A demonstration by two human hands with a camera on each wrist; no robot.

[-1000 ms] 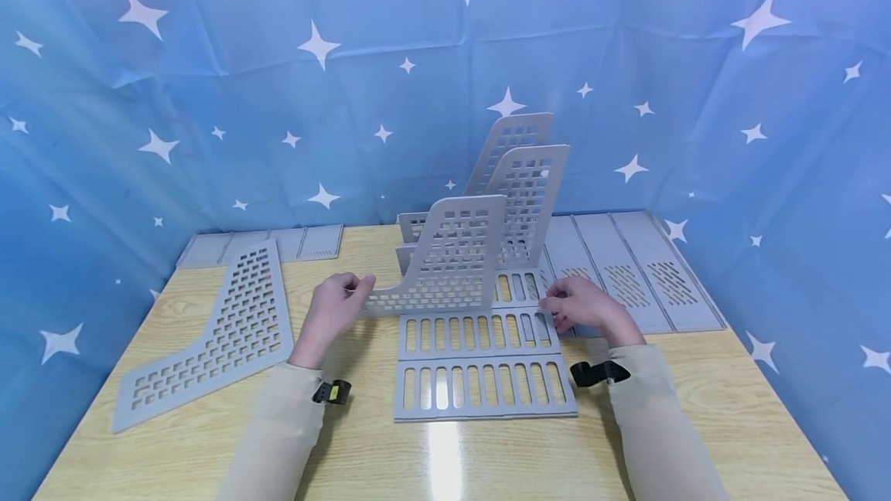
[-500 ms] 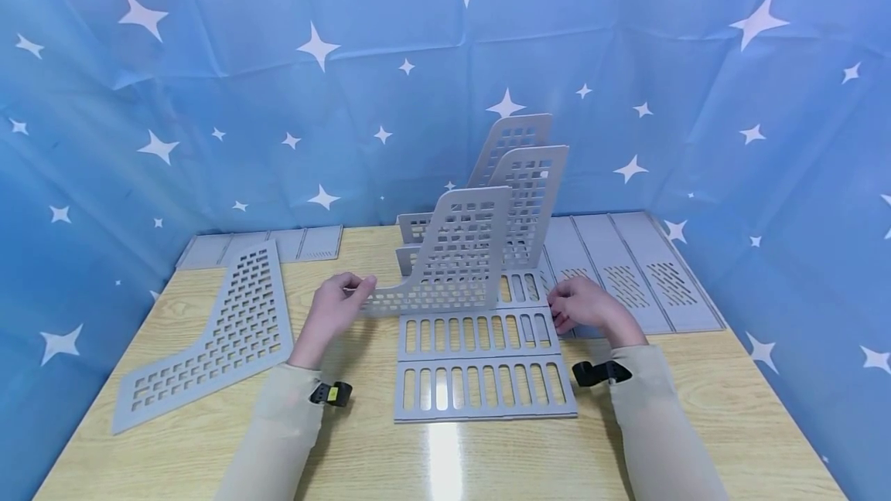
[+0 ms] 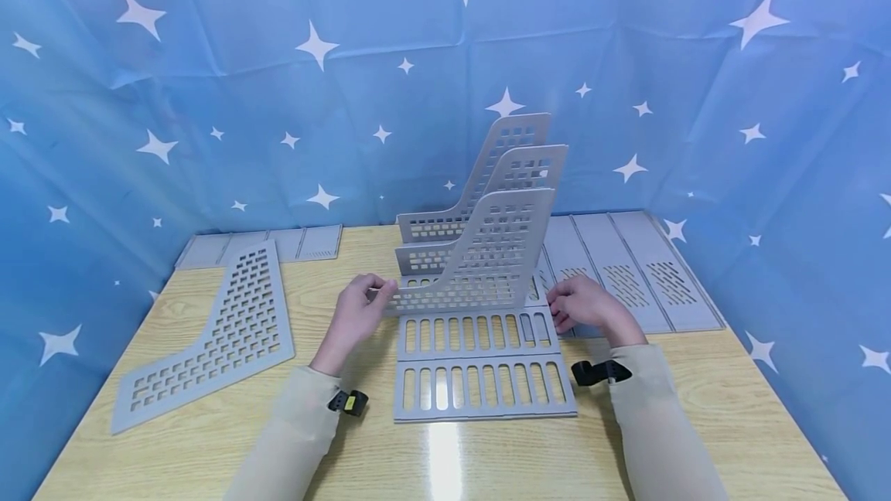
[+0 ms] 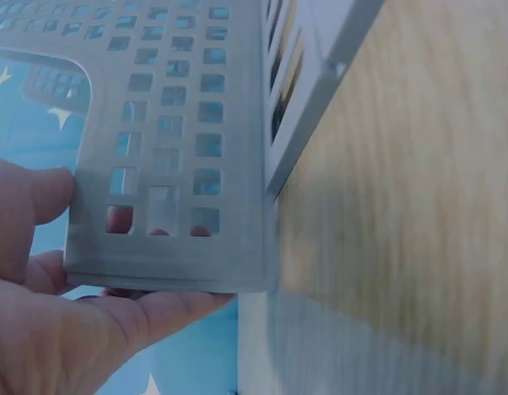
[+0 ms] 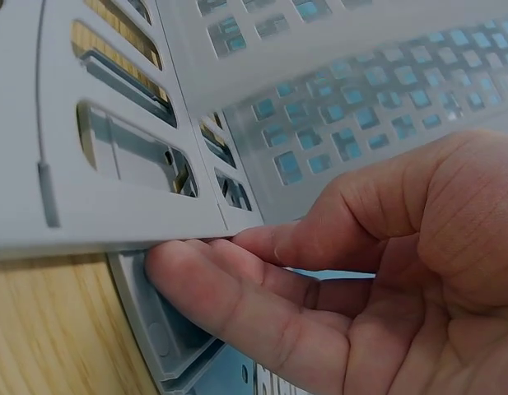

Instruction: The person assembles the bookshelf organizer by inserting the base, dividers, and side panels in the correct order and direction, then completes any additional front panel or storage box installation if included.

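A grey perforated side panel (image 3: 530,253) of a file rack stands upright over the slotted grey base panel (image 3: 480,358). My left hand (image 3: 358,311) grips its low front end. The left wrist view shows the thumb on one side of that side panel (image 4: 244,164) and fingertips behind its holes. My right hand (image 3: 585,308) holds the right edge of the base. Seen from the right wrist, its fingers (image 5: 229,288) are curled under the base panel (image 5: 155,218) and the thumb touches its edge. Two more side panels stand farther back, one of them the middle panel (image 3: 557,157).
Another perforated side panel (image 3: 281,304) lies flat on the wooden table (image 3: 334,454) at the left. Flat grey panels (image 3: 285,242) lie at the back left, and larger grooved panels (image 3: 623,242) lie at the right. A blue starry curtain (image 3: 390,14) hangs behind the table.
My left hand has moved right, carrying the side panel to the right along the base. My right hand shifted slightly right early on, then stayed at the base's edge.
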